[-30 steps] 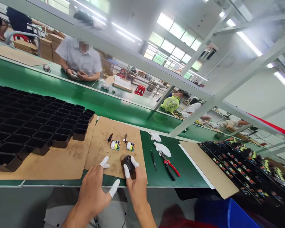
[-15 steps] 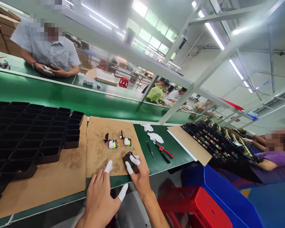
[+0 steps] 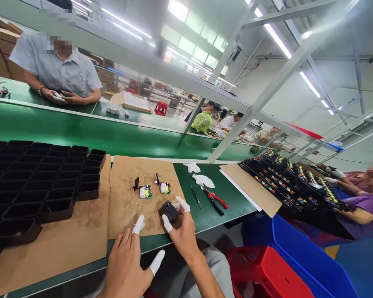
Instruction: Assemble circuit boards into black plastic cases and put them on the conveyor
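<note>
My right hand [image 3: 185,231] grips a small black plastic case [image 3: 168,211] between thumb and fingers at the front of the cardboard sheet [image 3: 124,198]. White finger cots cover its thumb and index finger. My left hand [image 3: 127,256] is open and holds nothing; its fingers reach over the sheet's front edge and its thumb is spread, both cotted. Beyond the case lie two small circuit boards, a left one [image 3: 146,192] and a right one [image 3: 165,188], each with white and yellow parts and a black piece attached.
Many black open-topped boxes [image 3: 88,191] stand in rows at left. To the right lie tweezers [image 3: 197,198], red-and-black pliers [image 3: 216,200] and white cloths [image 3: 203,181]. A red stool [image 3: 267,269] and blue bin [image 3: 298,252] are below right. Co-workers sit opposite and at far right.
My right index finger has lifted off the case's top toward its right side, leaving more of the case showing. My left hand stays spread. The view has shifted slightly.
</note>
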The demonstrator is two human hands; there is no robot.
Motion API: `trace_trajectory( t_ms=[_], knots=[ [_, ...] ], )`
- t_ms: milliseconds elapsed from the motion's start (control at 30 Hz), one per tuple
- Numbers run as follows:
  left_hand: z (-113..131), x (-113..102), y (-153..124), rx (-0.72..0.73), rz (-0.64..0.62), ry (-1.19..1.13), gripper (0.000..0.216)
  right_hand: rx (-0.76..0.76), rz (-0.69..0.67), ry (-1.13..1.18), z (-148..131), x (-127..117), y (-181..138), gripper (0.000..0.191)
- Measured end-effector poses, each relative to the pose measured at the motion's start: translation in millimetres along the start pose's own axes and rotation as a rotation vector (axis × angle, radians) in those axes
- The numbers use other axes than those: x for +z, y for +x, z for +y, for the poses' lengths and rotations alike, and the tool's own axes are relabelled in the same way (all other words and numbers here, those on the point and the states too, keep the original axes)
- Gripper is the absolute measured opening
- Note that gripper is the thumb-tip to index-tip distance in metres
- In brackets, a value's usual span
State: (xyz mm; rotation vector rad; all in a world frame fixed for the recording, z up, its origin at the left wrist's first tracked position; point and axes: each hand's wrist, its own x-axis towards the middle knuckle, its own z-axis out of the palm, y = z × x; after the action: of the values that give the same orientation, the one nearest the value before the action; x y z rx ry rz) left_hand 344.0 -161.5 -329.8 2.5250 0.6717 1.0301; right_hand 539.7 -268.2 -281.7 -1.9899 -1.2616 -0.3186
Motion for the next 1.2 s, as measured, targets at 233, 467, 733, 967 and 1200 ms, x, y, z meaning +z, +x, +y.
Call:
trace_trajectory(
  t_ms=[233,467,733,967,1200],
  knots=[
    [-10,13,-14,-0.009,-0.117,0.087,0.044,-0.16,-0.204,0.073,6,-31,29,0.067],
    [-10,9,-13,0.002,-0.135,0.114,0.038,-0.106,0.014,0.039,7,-16,8,0.045],
    [-1,5,-6,0.009,-0.078,0.143,0.065,-0.064,0.055,0.059,-8,18,-6,0.027],
    [5,5,-1,-0.003,-0.034,0.209,0.082,-0.035,0.092,0.107,-9,16,3,0.035],
    [-8,10,-10,0.046,-0.054,0.225,0.062,-0.034,0.092,0.128,-18,8,-18,0.045]
  ],
)
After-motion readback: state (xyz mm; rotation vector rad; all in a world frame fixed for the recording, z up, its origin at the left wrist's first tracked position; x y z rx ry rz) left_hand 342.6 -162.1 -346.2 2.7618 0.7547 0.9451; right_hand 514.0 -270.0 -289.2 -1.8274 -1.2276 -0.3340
